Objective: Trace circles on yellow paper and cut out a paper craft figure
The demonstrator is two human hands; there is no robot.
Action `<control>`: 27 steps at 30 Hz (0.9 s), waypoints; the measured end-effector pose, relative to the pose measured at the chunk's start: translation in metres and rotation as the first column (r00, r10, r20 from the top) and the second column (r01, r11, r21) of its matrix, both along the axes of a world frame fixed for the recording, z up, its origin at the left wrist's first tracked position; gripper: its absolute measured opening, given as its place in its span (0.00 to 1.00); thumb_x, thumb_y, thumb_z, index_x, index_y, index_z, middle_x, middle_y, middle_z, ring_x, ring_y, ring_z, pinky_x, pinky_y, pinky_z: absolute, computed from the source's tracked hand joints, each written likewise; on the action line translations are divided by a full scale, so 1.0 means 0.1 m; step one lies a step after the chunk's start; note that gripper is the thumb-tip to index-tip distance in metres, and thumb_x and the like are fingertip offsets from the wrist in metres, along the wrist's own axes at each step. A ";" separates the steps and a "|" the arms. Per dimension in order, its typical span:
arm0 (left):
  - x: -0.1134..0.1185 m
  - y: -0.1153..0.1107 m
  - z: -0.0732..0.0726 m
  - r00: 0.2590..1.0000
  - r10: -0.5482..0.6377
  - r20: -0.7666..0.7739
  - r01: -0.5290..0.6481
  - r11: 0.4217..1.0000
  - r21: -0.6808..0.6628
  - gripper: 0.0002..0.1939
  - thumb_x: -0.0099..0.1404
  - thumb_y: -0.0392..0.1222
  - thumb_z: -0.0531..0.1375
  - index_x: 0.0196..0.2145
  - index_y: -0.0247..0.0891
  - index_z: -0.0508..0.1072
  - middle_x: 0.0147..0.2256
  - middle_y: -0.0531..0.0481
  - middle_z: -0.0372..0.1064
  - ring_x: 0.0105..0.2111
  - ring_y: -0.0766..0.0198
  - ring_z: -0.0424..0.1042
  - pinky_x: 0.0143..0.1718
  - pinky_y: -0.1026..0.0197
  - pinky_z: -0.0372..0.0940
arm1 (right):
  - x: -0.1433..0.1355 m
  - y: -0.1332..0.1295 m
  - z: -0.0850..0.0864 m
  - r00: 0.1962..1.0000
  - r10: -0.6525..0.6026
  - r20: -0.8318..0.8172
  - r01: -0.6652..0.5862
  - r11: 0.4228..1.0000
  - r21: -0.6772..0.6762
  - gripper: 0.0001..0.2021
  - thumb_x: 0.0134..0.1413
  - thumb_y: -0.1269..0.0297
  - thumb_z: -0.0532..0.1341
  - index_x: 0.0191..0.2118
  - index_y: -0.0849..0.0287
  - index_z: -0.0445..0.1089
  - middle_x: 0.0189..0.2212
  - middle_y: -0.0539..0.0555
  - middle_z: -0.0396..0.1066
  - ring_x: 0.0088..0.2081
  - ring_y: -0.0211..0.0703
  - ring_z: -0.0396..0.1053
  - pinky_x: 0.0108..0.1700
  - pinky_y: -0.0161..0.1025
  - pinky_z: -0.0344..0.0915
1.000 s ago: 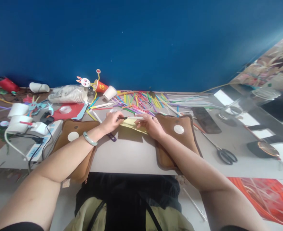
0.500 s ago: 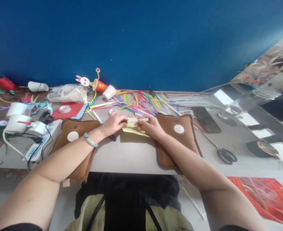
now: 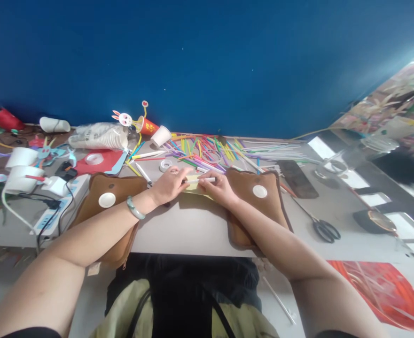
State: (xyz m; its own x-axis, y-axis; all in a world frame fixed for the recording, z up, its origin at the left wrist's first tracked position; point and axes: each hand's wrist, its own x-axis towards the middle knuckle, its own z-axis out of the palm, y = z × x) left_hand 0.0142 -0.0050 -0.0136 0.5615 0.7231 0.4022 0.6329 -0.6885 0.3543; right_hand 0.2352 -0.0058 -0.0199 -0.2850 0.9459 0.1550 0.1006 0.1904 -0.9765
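Observation:
My right hand (image 3: pixel 218 188) is closed around a slim white pen (image 3: pixel 207 180), which lies nearly level and points left. Beneath it is a piece of yellow paper (image 3: pixel 193 186), partly covered by my fingers. My left hand (image 3: pixel 169 186) is closed at the paper's left edge, its fingertips close to the pen's left end; they hide that end. Another white pen (image 3: pixel 143 173) with a dark tip lies just left of my left hand. Behind that hand sits a roll of clear tape (image 3: pixel 165 165).
Brown cushions (image 3: pixel 124 185) (image 3: pixel 252 211) lie under both forearms. Coloured straws (image 3: pixel 207 152) spread along the blue wall. At left are paper cups (image 3: pixel 103 141) and a power strip (image 3: pixel 57 211); at right, a phone (image 3: pixel 297 178) and scissors (image 3: pixel 325 230).
My left hand has turned slightly and its fingers have shifted at the pen's left end, where a dark part showed before. The pen stays in my right hand.

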 end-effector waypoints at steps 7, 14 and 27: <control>0.03 -0.11 0.05 0.990 -0.052 -0.134 0.064 0.994 0.087 0.11 0.65 0.38 0.58 0.46 0.37 0.69 0.45 0.41 0.74 0.49 0.50 0.71 0.55 0.47 0.53 | 0.01 0.01 -0.08 0.914 -0.311 0.259 0.178 0.884 0.432 0.12 0.65 0.59 0.55 0.45 0.56 0.74 0.36 0.56 0.77 0.36 0.47 0.74 0.42 0.44 0.69; -0.01 -0.13 0.05 0.933 -0.191 -0.305 0.185 0.982 -0.048 0.13 0.71 0.48 0.55 0.42 0.35 0.72 0.40 0.41 0.75 0.44 0.51 0.73 0.51 0.48 0.52 | -0.03 0.01 -0.02 0.648 -0.347 0.678 -0.193 0.786 0.587 0.17 0.66 0.68 0.49 0.51 0.58 0.72 0.39 0.60 0.76 0.41 0.52 0.72 0.48 0.47 0.61; -0.02 -0.19 -0.02 0.901 -0.222 -0.372 0.259 0.965 0.052 0.23 0.70 0.59 0.56 0.41 0.35 0.76 0.39 0.38 0.77 0.42 0.49 0.72 0.48 0.46 0.55 | -0.70 0.70 0.29 0.176 -0.341 0.923 -0.329 0.864 0.382 0.19 0.66 0.60 0.57 0.57 0.61 0.71 0.50 0.69 0.73 0.51 0.63 0.69 0.56 0.56 0.54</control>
